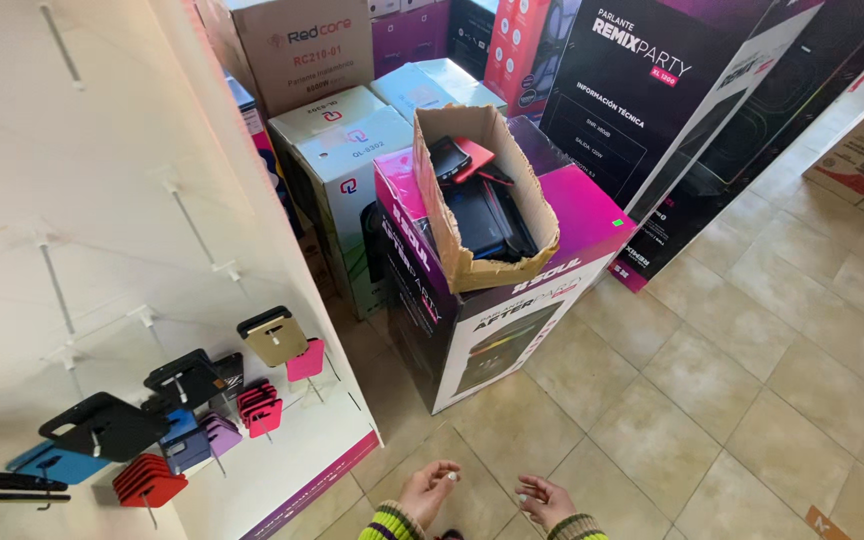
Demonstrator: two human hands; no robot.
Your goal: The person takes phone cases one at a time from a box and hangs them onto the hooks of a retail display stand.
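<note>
tile floor (712, 400) open ahead; speaker box (482, 300), display panel (282, 460) crowd left.

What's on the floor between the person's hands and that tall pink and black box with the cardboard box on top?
Only bare tiled floor, in the head view, between the left hand, right hand and the tall box.
</note>
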